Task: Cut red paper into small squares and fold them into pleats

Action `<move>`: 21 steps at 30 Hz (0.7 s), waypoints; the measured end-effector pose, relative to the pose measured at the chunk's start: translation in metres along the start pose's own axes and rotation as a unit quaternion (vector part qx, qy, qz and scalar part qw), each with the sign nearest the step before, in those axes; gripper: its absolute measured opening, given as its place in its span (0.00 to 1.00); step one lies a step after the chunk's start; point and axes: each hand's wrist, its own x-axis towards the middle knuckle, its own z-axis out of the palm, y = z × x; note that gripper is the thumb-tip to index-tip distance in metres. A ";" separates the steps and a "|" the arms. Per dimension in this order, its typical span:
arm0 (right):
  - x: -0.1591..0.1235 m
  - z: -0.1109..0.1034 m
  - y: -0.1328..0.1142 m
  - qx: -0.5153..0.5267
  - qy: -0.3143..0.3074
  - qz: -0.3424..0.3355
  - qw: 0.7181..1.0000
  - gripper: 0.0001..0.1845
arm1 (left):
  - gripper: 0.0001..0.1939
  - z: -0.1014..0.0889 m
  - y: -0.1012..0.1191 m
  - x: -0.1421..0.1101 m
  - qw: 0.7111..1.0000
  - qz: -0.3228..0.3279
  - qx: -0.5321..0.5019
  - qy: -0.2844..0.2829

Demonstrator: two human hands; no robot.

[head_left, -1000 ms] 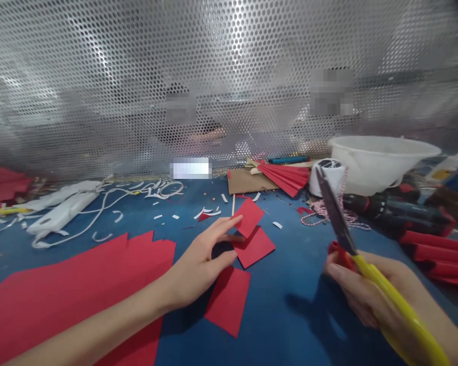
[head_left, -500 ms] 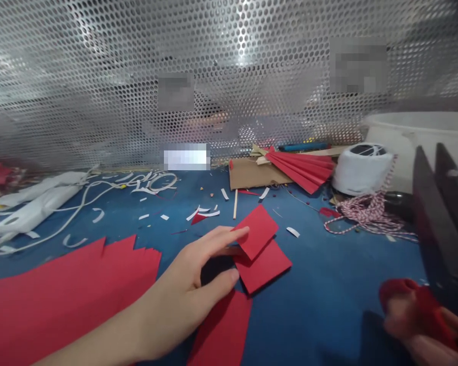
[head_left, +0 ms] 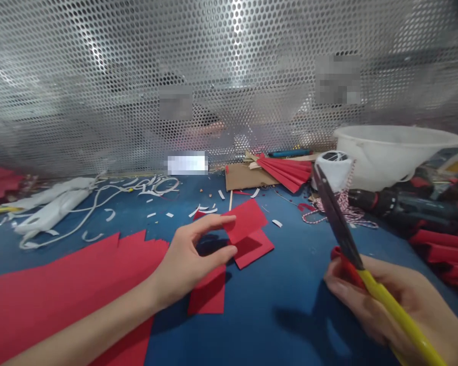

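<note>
A perforated metal screen (head_left: 229, 66) stands along the back edge of the worktop (head_left: 251, 315). Near the back left corner lies a white power strip (head_left: 53, 211); toward the back right corner, a white tub (head_left: 389, 157) and a dark drill (head_left: 419, 204).

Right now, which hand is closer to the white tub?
Right. The right hand is in front of the white tub; the left hand is farther left, by the red paper squares.
</note>
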 end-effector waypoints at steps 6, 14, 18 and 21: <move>0.003 0.002 -0.004 0.022 -0.047 -0.036 0.998 0.21 | 0.15 -0.002 0.002 0.001 0.996 0.001 -0.041 0.073; 0.006 0.000 -0.004 0.074 -0.023 -0.056 0.995 0.23 | 0.17 -0.004 0.003 -0.002 1.000 0.002 -0.007 0.018; 0.009 -0.002 0.003 0.100 -0.046 -0.094 0.989 0.24 | 0.17 -0.005 0.004 -0.003 0.999 0.033 0.024 -0.034; 0.010 -0.003 0.006 0.094 -0.044 -0.105 0.989 0.23 | 0.20 -0.003 0.005 -0.004 0.996 0.058 0.052 -0.052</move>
